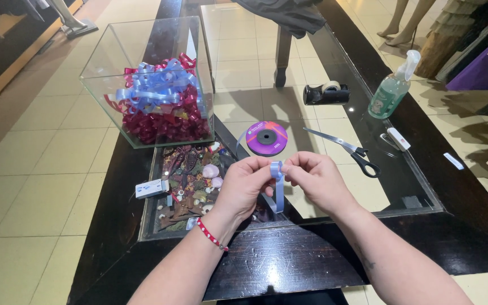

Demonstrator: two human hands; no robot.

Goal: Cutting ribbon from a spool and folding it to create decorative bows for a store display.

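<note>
**Blue ribbon pinched over glass table**

My left hand [245, 183] and right hand [316, 179] both pinch a light-blue ribbon [277, 179], folded into a loop between my fingertips, its tail hanging down. Beyond lie a purple ribbon spool [266, 138] and scissors [347, 150], then a tape dispenser [326, 93] and a glass box of bows [156, 101].

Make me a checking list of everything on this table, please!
Surface: glass-topped dark wood table.
Job's things: light blue ribbon pinched between left hand and right hand; purple ribbon spool behind them.
Clutter: glass box of red and blue bows, scissors, tape dispenser, spray bottle, stapler, small white box.
Grippers: both hands closed on ribbon.
Cables: nothing seen.
Surroundings: tiled floor, mannequin legs.
</note>
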